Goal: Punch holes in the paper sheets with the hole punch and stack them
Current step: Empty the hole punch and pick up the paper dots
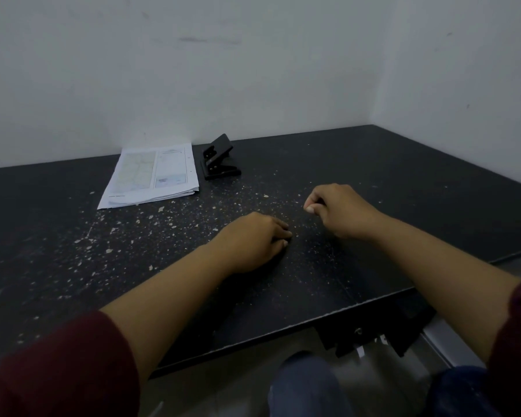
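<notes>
We rest both hands on a flat, matte black desk (373,164) whose surface is scuffed and speckled with pale flecks and chips. Our left hand (253,239) lies knuckles up near the middle, its grip loosely curled with the fingertips touching the desk and nothing in it. Our right hand (337,209) sits just beyond and to the right, its fingers curled under and the thumb tip showing, its grip likewise holding nothing that we can see. Dark red sleeves (57,365) are pushed up our forearms. The paper sheets (154,176) lie in a thin, slightly fanned stack at the far left of the desk, close to the white wall (223,70); the top sheet is white with faint printed panels and small holes along its right edge. Just beside the stack, to its right, stands the black metal hole punch (220,161), its angular lever tilted up.
</notes>
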